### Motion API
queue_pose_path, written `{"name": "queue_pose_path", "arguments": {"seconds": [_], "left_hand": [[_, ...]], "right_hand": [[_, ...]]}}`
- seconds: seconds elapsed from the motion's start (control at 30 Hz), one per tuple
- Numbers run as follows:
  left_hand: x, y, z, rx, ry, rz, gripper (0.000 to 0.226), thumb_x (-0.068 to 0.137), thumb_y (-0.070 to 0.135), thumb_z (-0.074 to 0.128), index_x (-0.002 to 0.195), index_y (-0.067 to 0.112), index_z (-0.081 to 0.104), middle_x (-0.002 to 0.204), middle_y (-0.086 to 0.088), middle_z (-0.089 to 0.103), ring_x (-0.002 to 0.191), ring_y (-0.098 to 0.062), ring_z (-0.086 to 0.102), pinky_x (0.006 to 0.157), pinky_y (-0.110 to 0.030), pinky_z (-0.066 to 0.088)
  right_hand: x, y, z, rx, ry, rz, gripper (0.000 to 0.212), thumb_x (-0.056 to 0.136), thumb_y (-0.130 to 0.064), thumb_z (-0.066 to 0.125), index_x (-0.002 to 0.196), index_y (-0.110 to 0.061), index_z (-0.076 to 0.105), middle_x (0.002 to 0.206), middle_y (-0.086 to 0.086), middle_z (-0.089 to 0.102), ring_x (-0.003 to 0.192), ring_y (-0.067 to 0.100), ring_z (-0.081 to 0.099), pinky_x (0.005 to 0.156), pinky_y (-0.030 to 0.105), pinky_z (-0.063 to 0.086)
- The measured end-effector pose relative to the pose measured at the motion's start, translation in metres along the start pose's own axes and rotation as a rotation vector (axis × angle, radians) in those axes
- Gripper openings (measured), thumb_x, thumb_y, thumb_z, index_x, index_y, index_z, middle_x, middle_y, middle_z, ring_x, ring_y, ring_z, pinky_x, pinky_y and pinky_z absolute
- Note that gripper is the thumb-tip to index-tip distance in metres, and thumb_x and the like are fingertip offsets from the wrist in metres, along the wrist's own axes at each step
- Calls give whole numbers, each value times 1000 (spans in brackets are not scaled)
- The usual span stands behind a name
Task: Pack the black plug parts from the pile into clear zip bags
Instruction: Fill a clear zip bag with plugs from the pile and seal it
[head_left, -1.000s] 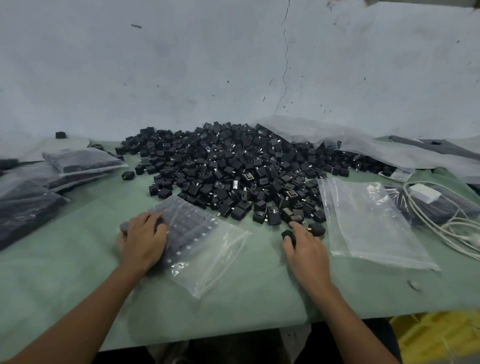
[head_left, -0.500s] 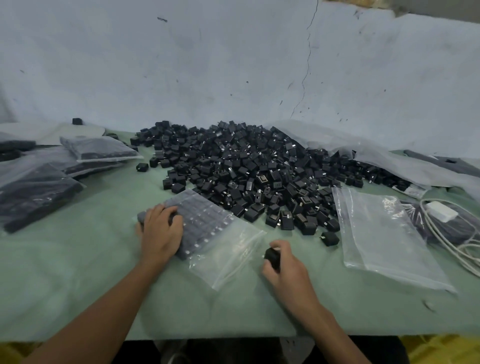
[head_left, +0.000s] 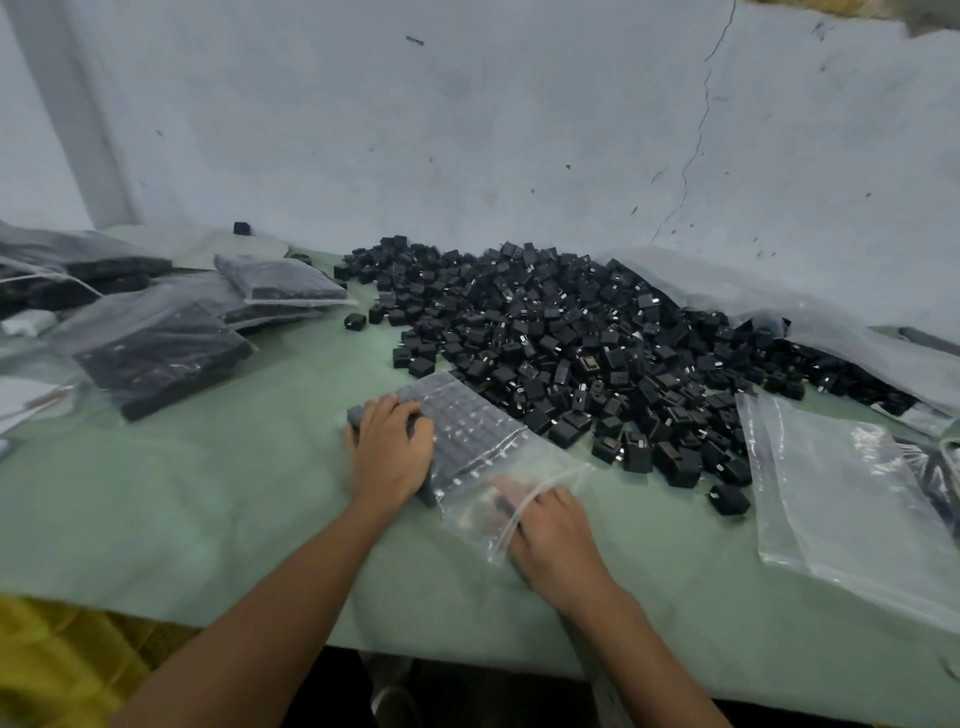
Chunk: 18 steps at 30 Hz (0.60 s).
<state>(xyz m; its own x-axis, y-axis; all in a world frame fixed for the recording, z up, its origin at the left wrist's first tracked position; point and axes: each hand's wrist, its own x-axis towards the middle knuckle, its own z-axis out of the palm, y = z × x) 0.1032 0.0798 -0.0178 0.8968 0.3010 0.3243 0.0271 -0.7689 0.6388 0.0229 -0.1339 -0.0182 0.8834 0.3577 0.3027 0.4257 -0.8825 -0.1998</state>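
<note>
**One more part for the half-filled bag**

My left hand (head_left: 389, 447) lies on the left end of the clear plastic zip bag (head_left: 467, 431), fingers spread and relaxed, gripping nothing. I press there so the tidy rows of black plug parts inside do not slide or tip while the mouth is worked. The bag lies on the pale green table cloth (head_left: 182, 509), just beside the front edge of the big pile of loose black plug parts (head_left: 571, 353), which keeps each reach short. Its open mouth points toward me and to the right, where my right hand (head_left: 556, 530) comes in. A flat empty clear zip bag (head_left: 841, 499) waits just beside the pile on my right. The filled zip bags of black parts (head_left: 156, 348) lie well apart on the left, out of the way.

My right fingers are under the crumpled film of the mouth and smeared by motion. A dark blur sits at their tips, probably a plug part, but I cannot tell whether they pinch it or only touch it. Glare hides how many rows are in. A loose translucent plastic sheet (head_left: 779, 306) covers the pile's far right side.
</note>
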Motion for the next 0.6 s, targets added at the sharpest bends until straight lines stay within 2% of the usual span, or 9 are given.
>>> {"name": "queue_pose_path", "arguments": {"seconds": [0.07,0.13,0.2,0.3,0.37,0.5,0.6], "left_hand": [[0,0,-1,11,-3,-11,33,98,36,45,124,28,65,137,9,53,135,-14,39,122,-53,12],[0,0,-1,11,2,-12,33,98,35,45,123,29,65,137,9,54,135,-14,39,121,-53,12],[-1,0,-1,7,2,-10,33,98,35,45,123,29,65,136,8,54,134,-15,39,121,-54,13],[0,0,0,5,-2,-15,33,99,35,45,123,29,65,138,7,54,137,-16,38,121,-54,12],[0,-1,0,-2,4,-15,32,98,35,45,122,29,66,138,7,54,137,-15,38,121,-54,13],[0,-2,2,-9,18,-11,31,98,35,46,120,30,66,136,9,55,136,-14,38,120,-54,14],[1,-3,3,-10,18,-9,31,98,35,46,121,29,66,137,10,55,137,-13,38,121,-53,13]], "right_hand": [[7,-2,-2,-97,-28,1,44,103,-45,33,147,-42,36,111,0,57,100,26,51,88,38,37],[14,-6,-2,-118,-48,-14,45,103,-46,34,148,-43,33,109,1,56,99,27,54,88,37,38],[18,-11,-1,115,-56,10,45,104,-41,39,148,-37,39,110,4,57,101,26,56,91,35,42],[16,-22,2,588,-84,77,42,103,-24,48,145,-27,48,125,6,58,111,15,56,101,33,46],[13,-23,5,704,-67,118,39,98,-20,59,136,-28,56,124,-2,64,110,8,60,96,29,49],[11,-19,4,889,-70,284,31,82,-24,80,106,-36,65,99,-10,71,95,-2,66,76,13,51],[10,-16,0,869,-126,214,24,81,-26,78,102,-35,72,95,-9,74,88,2,68,79,22,54]]}}
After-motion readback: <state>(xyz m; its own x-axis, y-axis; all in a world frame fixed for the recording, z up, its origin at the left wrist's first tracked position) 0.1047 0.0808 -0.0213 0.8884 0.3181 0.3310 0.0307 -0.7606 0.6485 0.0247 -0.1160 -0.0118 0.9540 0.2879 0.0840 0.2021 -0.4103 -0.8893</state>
